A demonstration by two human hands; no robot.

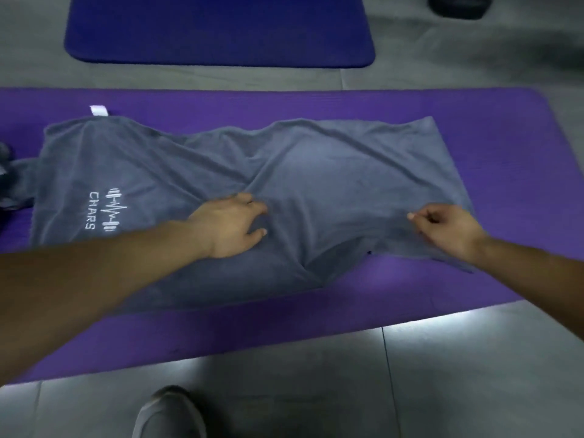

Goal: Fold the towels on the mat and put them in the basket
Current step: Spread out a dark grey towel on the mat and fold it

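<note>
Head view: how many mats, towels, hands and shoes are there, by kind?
Mats: 2, purple mat and blue mat
Towels: 1, grey towel
Hands: 2, left hand and right hand
Shoes: 1, grey shoe
Total: 6
Grey cloth at the left edge: too cut off to count.

I am looking down at the towel [316,184] lying lengthwise on the near mat [505,153], its tag [98,110] sticking out at the far-left corner; a second mat [218,30] is lying behind, apart, on the floor [442,374]. The left hand [227,226] is resting on the towel's middle; the right hand [448,229] is pinching it near its right end; a shoe [170,415] is standing before the near mat.
</note>
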